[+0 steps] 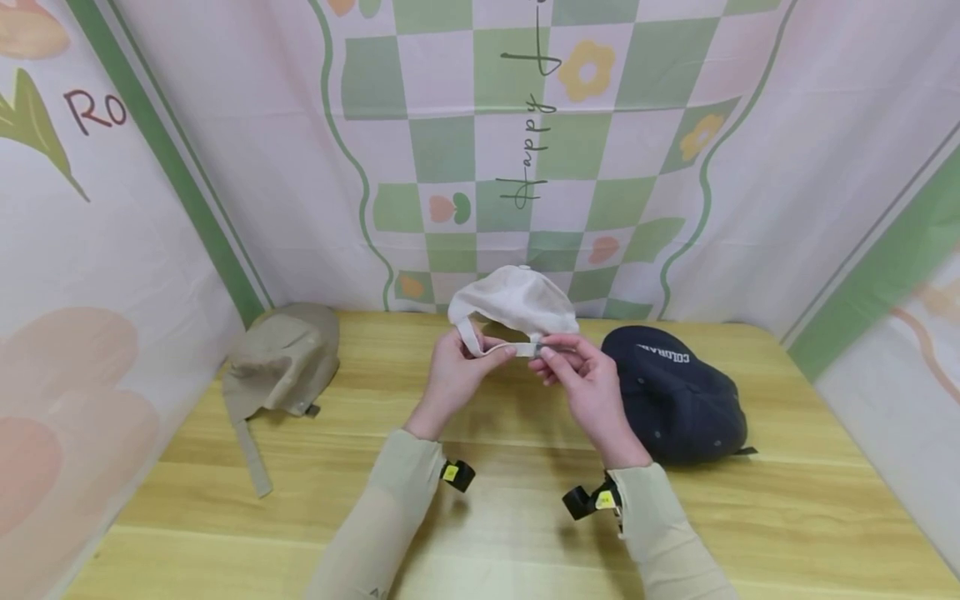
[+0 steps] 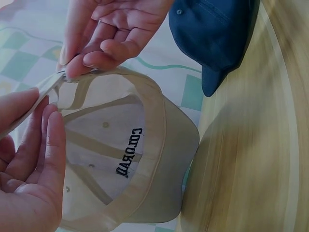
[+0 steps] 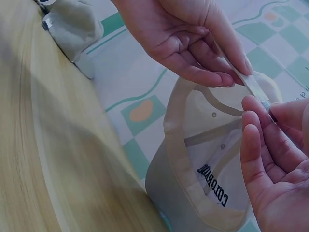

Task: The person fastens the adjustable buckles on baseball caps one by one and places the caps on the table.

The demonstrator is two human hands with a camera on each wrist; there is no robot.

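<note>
A white baseball cap [image 1: 517, 298] is held up over the far part of the table, its back opening toward me. My left hand [image 1: 456, 371] pinches the cap's strap [image 3: 253, 88] between thumb and fingers. Around the strap's small metal buckle [image 3: 266, 104], at the other side of the opening, the fingertips of my right hand [image 1: 588, 382] are pinched. Both wrist views look into the cap's underside, where dark embroidered lettering [image 2: 129, 153] shows through in reverse. How far the strap runs through the buckle is hidden by the fingers.
On the left of the wooden table [image 1: 495, 533] lies a beige cap [image 1: 285, 358], its loose strap [image 1: 253, 458] hanging toward me. A navy cap [image 1: 675, 400] with white lettering lies close beside my right wrist. A patterned cloth [image 1: 442, 150] backs the table.
</note>
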